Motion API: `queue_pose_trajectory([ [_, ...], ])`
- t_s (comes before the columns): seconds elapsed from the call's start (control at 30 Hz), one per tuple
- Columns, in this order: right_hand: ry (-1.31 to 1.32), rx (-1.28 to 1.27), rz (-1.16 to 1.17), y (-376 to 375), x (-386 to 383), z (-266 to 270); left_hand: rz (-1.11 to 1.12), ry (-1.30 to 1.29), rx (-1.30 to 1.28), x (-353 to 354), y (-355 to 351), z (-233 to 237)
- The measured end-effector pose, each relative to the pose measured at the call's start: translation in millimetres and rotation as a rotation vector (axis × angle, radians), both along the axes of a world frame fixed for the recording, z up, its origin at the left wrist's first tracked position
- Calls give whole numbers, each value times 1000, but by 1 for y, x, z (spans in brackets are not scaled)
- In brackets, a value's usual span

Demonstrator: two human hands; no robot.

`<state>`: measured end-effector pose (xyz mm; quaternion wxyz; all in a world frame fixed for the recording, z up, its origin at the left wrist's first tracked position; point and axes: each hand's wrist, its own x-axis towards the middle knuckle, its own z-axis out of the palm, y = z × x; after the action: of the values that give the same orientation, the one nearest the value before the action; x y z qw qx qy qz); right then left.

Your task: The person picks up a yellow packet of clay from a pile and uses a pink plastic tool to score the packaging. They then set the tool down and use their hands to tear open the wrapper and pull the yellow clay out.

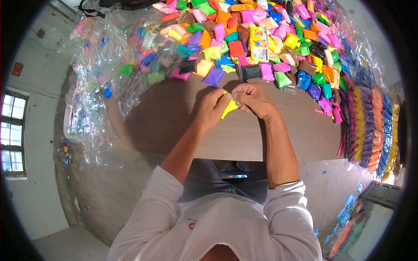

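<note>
Between my hands, over the brown table, is a small bright yellow packet [229, 109] that looks like soft clay in clear film. My left hand [210, 108] is closed on its left side, thumb and fingers pinching it. With bent fingers, my right hand [256, 101] pinches at its upper right edge; a bit of clear film seems to show there. Just beyond my fingertips lie a purple packet [214, 77] and a black packet [249, 72], at the near edge of a large heap of colored packets.
The brown table [174, 117] has its near edge close to my lap. Crumpled clear plastic bags [102, 69] cover its left side. A yellow printed card [259, 43] lies on the heap. Strips of colored packets [369, 126] hang at the right edge. A barred window [13, 132] is at left.
</note>
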<state>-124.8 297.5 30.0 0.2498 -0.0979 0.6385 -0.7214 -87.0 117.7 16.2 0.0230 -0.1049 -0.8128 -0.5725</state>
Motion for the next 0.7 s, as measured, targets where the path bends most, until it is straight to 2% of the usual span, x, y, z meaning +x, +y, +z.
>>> queue_pose_trajectory([
  [0.53, -19, -66, 72, 1, -4, 1, -13, -39, 44, 1, -3, 2],
  [0.6, 7, 47, 58, -1, -2, 6, -8, -42, 29, 1, -3, 1],
  [0.7, 3, 48, 53, -1, -2, 6, -6, -59, 17, 1, -4, 1],
])
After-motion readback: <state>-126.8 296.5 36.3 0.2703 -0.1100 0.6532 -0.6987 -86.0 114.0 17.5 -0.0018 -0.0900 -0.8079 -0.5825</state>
